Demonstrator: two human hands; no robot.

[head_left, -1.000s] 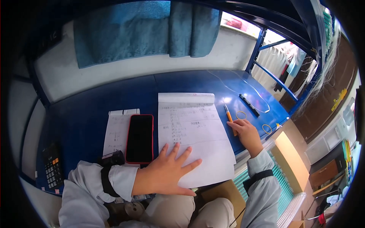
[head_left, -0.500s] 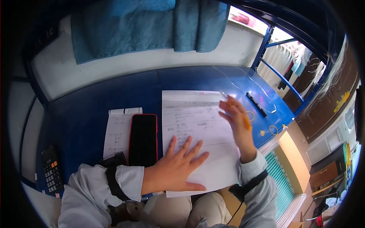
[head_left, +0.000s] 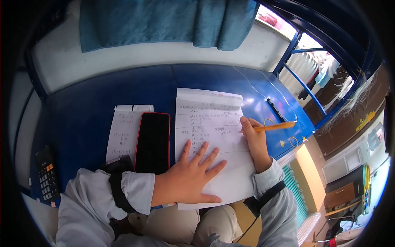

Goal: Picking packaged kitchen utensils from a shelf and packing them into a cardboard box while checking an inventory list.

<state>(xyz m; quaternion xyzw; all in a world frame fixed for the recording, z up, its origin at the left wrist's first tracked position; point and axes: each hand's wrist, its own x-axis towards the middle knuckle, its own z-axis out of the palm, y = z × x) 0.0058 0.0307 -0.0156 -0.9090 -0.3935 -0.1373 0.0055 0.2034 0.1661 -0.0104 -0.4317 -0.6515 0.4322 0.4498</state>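
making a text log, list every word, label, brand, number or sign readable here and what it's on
Large white sheet: handwritten rows, too small to quote reliably.
Narrow paper: written lines, likewise too small.
Calculator: key markings, too blurred to read.
Phone: dark screen, no text visible.
Dark surface, upper left: pale marks, unclear.

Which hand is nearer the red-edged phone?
Left. The left hand lies spread on the paper, just right of the phone's lower end; the right hand, holding the orange pen, is farther right, across the paper.
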